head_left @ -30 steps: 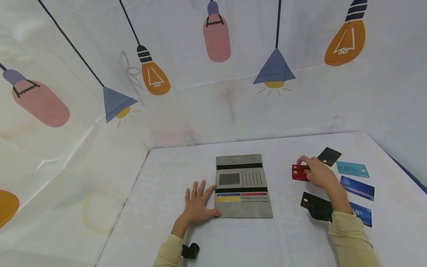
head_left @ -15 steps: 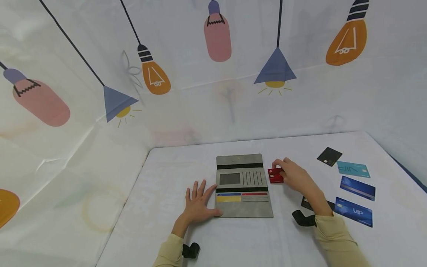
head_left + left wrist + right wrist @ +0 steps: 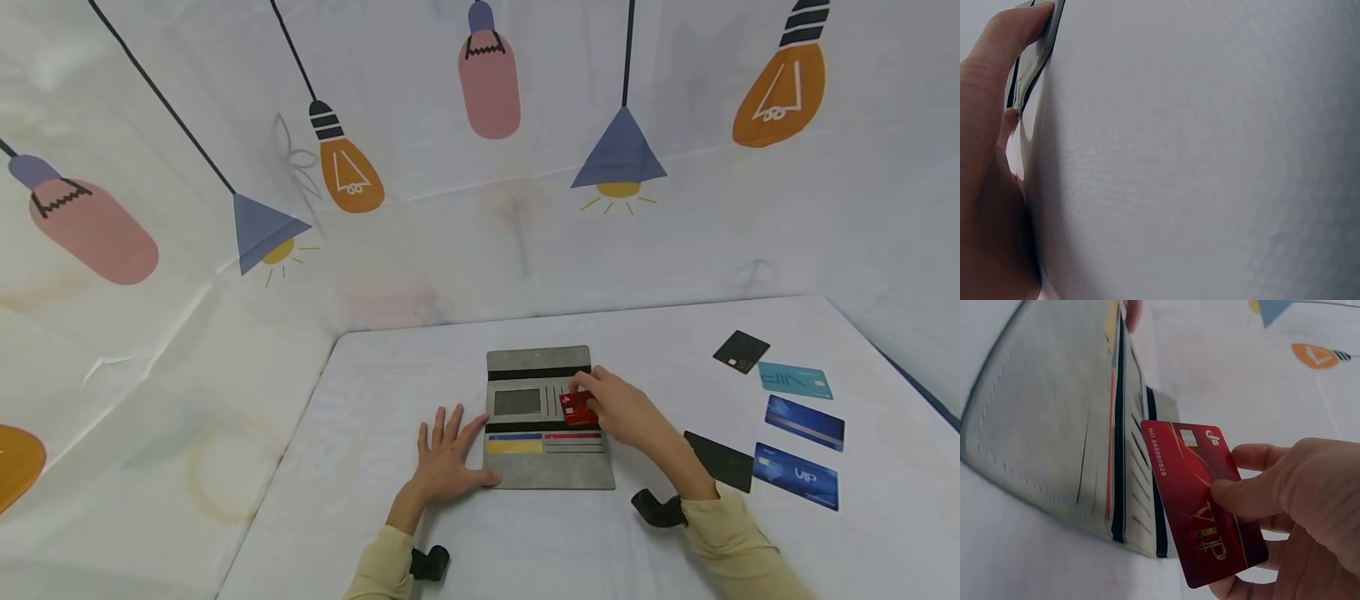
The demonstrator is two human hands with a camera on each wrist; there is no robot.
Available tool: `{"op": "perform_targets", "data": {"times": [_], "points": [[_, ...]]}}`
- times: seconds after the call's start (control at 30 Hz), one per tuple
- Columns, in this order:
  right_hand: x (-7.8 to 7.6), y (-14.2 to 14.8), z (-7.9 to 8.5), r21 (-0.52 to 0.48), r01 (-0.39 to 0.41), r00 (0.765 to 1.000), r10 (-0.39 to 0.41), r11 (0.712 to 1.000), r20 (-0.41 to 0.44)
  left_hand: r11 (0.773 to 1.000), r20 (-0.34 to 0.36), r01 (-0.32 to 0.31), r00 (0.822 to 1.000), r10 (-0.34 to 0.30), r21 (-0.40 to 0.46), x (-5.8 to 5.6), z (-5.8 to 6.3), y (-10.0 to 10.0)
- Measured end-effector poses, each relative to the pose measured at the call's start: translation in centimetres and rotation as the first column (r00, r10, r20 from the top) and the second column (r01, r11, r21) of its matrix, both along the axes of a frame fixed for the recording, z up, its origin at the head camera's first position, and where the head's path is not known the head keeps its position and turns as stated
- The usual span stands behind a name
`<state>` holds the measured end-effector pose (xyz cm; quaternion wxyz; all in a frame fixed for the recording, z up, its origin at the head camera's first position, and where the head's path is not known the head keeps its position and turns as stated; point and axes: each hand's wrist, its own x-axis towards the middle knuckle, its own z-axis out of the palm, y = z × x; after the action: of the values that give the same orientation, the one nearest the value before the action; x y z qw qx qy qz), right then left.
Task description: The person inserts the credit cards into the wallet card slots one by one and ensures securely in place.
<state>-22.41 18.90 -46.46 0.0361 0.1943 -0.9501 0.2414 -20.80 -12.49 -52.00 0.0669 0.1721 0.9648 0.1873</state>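
Note:
A grey wallet [image 3: 547, 477] lies unfolded on the white table, its card slots facing up. Blue, yellow and red edges show in its lower slots. My left hand [image 3: 444, 463] is spread flat at the wallet's left side, with thumb and index fingertip at its edge. In the left wrist view the thumb [image 3: 1035, 22] rests on the wallet's rim. My right hand [image 3: 626, 410] pinches a red VIP card [image 3: 1194, 500] between thumb and fingers. The card overlaps the right-hand slots of the wallet in the head view, and the right wrist view shows it tilted beside them.
To the right lie a small black card [image 3: 741, 352], a teal card [image 3: 795, 380], a blue card [image 3: 805, 422], a blue VIP card [image 3: 795, 477] and another black card [image 3: 718, 461] near the right forearm. A white sheet with printed lamps [image 3: 480, 242] rises behind the table.
My right hand has carried the red card leftward from beside the other cards to over the wallet's right part. My left hand and the wallet have stayed in place.

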Motion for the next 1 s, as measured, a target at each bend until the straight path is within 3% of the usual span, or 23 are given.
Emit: {"op": "perform_targets", "data": {"times": [0.33, 0.63, 1.0], "points": [[0.5, -1.5, -0.6, -0.031, -0.096, 0.995, 0.095, 0.995, -0.022, 1.0, 0.0, 0.0, 1.0, 0.0, 0.004, 0.0, -0.1, 0.0], [0.9, -2.3, -1.2, -0.04, -0.097, 0.995, 0.096, 0.994, -0.02, 1.0, 0.005, -0.002, 1.0, 0.001, 0.014, 0.1, 0.1, 0.1], [0.6, -2.6, -1.8, -0.032, -0.057, 0.996, 0.059, 0.998, 0.062, 1.0, 0.003, -0.007, 1.0, 0.007, 0.009, 0.0, 0.1, 0.1]]}}
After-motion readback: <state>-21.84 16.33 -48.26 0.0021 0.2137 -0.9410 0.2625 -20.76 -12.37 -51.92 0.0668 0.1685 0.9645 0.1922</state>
